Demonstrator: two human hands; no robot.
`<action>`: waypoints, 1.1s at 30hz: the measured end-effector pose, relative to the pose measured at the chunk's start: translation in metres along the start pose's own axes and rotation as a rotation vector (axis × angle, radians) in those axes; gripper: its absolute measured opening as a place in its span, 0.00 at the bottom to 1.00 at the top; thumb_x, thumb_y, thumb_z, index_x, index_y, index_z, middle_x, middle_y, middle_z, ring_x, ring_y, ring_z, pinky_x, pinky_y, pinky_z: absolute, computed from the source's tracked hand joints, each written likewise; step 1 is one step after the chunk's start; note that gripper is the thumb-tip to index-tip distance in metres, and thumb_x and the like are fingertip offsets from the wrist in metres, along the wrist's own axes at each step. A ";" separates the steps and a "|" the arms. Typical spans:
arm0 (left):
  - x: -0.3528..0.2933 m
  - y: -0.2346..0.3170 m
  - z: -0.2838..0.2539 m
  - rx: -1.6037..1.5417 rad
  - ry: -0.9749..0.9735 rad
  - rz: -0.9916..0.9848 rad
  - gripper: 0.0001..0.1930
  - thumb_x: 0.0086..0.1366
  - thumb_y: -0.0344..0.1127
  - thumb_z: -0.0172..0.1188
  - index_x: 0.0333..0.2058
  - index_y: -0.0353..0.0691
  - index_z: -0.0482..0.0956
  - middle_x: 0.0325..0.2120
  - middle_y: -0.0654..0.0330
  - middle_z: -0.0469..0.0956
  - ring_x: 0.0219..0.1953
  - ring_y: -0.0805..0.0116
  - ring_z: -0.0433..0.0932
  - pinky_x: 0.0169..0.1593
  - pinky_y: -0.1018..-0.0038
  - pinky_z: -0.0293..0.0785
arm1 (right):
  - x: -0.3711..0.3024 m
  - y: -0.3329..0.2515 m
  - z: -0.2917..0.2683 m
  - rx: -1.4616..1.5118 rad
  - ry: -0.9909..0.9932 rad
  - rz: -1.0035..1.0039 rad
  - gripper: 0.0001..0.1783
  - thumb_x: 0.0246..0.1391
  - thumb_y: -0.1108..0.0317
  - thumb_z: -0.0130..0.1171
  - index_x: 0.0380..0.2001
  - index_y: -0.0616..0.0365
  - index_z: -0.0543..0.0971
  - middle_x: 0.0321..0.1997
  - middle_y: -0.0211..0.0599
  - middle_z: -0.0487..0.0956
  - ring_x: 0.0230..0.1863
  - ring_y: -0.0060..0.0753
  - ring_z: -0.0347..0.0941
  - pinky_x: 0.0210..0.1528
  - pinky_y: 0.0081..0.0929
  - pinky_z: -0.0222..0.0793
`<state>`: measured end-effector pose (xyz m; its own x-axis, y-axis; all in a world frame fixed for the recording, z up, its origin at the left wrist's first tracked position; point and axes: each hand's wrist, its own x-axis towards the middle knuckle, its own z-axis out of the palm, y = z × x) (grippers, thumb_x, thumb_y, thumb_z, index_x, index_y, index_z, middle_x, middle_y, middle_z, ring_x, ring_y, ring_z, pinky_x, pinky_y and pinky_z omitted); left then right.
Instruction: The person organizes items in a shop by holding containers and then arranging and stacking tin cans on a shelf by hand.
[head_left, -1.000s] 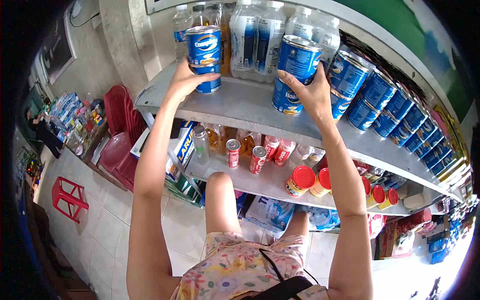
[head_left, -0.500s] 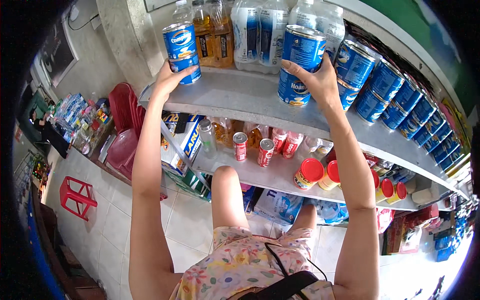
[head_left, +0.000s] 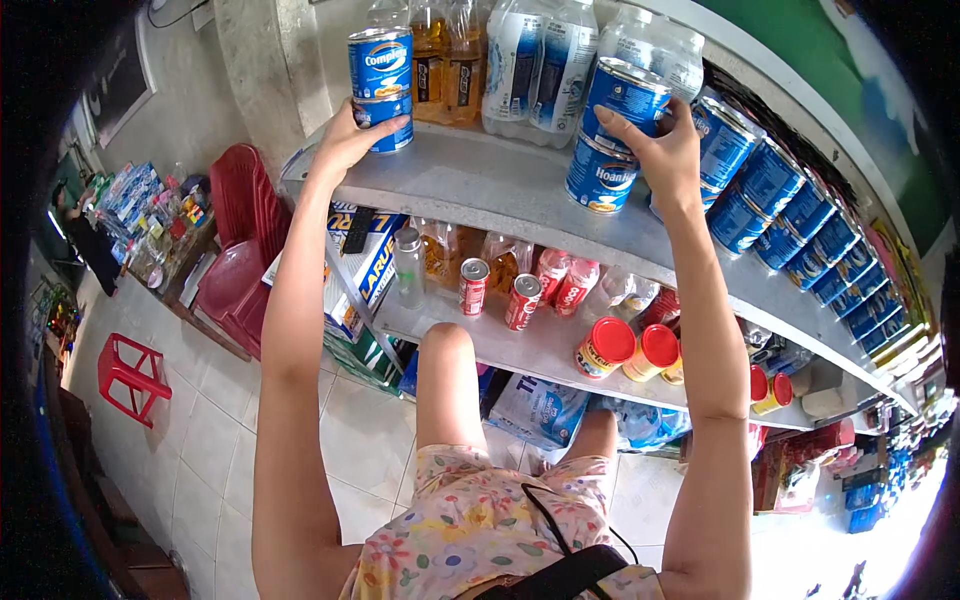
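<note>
At the shelf's left end, two blue cans stand stacked. My left hand (head_left: 352,143) is closed round the lower can (head_left: 385,122), its thumb across the front. The upper can (head_left: 380,62) rests on top. Farther right is a second pair of blue cans. My right hand (head_left: 666,150) grips this pair's upper can (head_left: 628,90), thumb in front and fingers around its right side. That can sits slightly off to the right over the lower one (head_left: 600,178); whether they touch all round I cannot tell. Both pairs are on the grey metal shelf (head_left: 480,180).
Stacked blue cans (head_left: 765,172) run along the shelf's right side. Behind stand amber bottles (head_left: 447,65) and wrapped water bottles (head_left: 540,75). Below, a shelf holds red drink cans (head_left: 523,302) and red-lidded tubs (head_left: 607,345). Red chairs (head_left: 238,250) and a red stool (head_left: 134,378) are left.
The view has shifted a little. My right thumb sits higher, on the upper can, and more of the lower can shows beneath it. My left hand keeps its hold.
</note>
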<state>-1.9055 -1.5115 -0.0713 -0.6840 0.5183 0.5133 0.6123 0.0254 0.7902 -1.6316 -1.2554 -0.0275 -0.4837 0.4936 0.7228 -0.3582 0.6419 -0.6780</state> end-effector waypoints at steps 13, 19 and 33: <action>0.004 -0.004 0.001 0.048 0.057 -0.013 0.40 0.45 0.50 0.74 0.53 0.34 0.68 0.47 0.53 0.77 0.48 0.65 0.76 0.54 0.70 0.70 | -0.009 -0.039 0.099 0.152 -0.225 -0.254 0.48 0.31 0.57 0.77 0.51 0.67 0.61 0.42 0.52 0.78 0.42 0.39 0.78 0.44 0.31 0.75; 0.002 0.001 0.002 0.041 0.053 -0.003 0.34 0.47 0.46 0.73 0.50 0.34 0.72 0.44 0.54 0.79 0.45 0.68 0.77 0.51 0.74 0.70 | -0.013 0.002 0.147 -0.051 -0.327 0.062 0.54 0.25 0.54 0.79 0.49 0.72 0.58 0.45 0.59 0.75 0.48 0.48 0.75 0.53 0.33 0.69; -0.002 0.013 0.010 0.011 0.044 -0.013 0.30 0.53 0.41 0.70 0.51 0.33 0.70 0.44 0.55 0.77 0.46 0.70 0.75 0.50 0.75 0.70 | -0.031 -0.016 0.119 -0.206 -0.281 -0.240 0.55 0.32 0.62 0.75 0.59 0.70 0.52 0.54 0.66 0.66 0.57 0.58 0.65 0.59 0.39 0.63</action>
<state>-1.8924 -1.5033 -0.0659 -0.7088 0.4798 0.5172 0.6073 0.0420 0.7934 -1.7060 -1.3509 -0.0556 -0.6152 0.1552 0.7729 -0.3336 0.8370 -0.4337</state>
